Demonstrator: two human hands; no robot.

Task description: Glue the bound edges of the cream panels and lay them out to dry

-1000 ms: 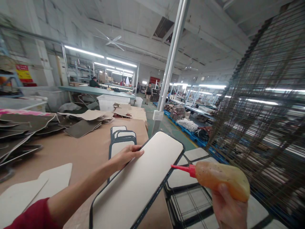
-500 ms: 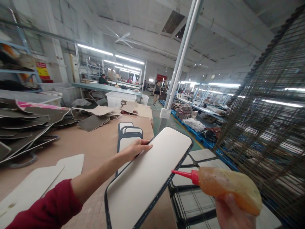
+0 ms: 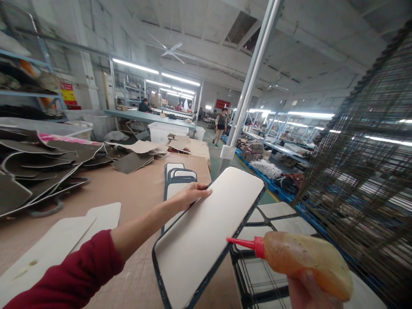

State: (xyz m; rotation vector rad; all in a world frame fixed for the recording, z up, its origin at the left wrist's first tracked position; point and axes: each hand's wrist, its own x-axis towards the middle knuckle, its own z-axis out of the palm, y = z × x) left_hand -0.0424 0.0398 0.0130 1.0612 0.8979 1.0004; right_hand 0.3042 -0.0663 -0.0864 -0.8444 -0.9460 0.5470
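My left hand [image 3: 195, 194] grips the upper left edge of a white panel [image 3: 209, 231] with rounded corners and a dark navy border. The panel is held tilted above the brown work table. In my right hand [image 3: 310, 289] is a squeeze bottle [image 3: 305, 257] of amber liquid, lying nearly level, with a red nozzle pointing left. Its tip is at the panel's right edge, by the inner side of the dark border; whether it touches I cannot tell. Similar dark-edged panels [image 3: 178, 187] lie on the table behind my left hand.
Loose white pieces [image 3: 64, 236] lie at the table's left, below a heap of grey sheets [image 3: 48, 163]. More dark-edged panels [image 3: 262, 266] rest on a wire rack at the right, near a tall wire mesh stack [image 3: 363, 128]. A post [image 3: 249, 81] stands ahead; a person [image 3: 220, 124] is in the aisle.
The nozzle tip has moved down along the panel's right edge, toward me. The view has turned slightly left, and the person in the aisle appears closer. Both hands keep their hold.
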